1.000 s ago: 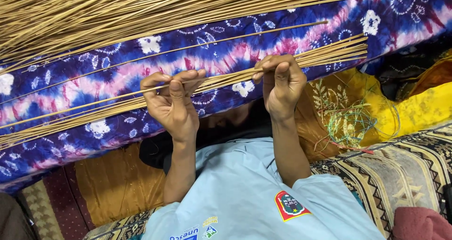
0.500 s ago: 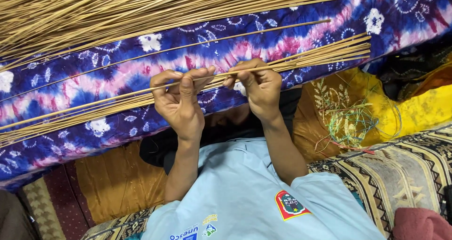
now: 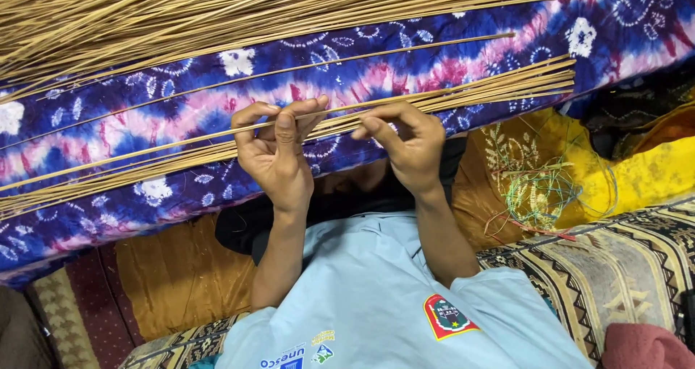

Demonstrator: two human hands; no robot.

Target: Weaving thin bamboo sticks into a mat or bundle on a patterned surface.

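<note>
A purple-and-pink tie-dye mattress (image 3: 181, 123) carries a bundle of thin straw sticks (image 3: 492, 90) running past the fingers (image 3: 286, 126), with a bigger pile (image 3: 217, 14) beyond them.

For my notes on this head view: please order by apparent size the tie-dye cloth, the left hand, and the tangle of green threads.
1. tie-dye cloth, by far the largest.
2. and 3. left hand and tangle of green threads look alike; the hand is nearer the camera, so no ranking.
</note>
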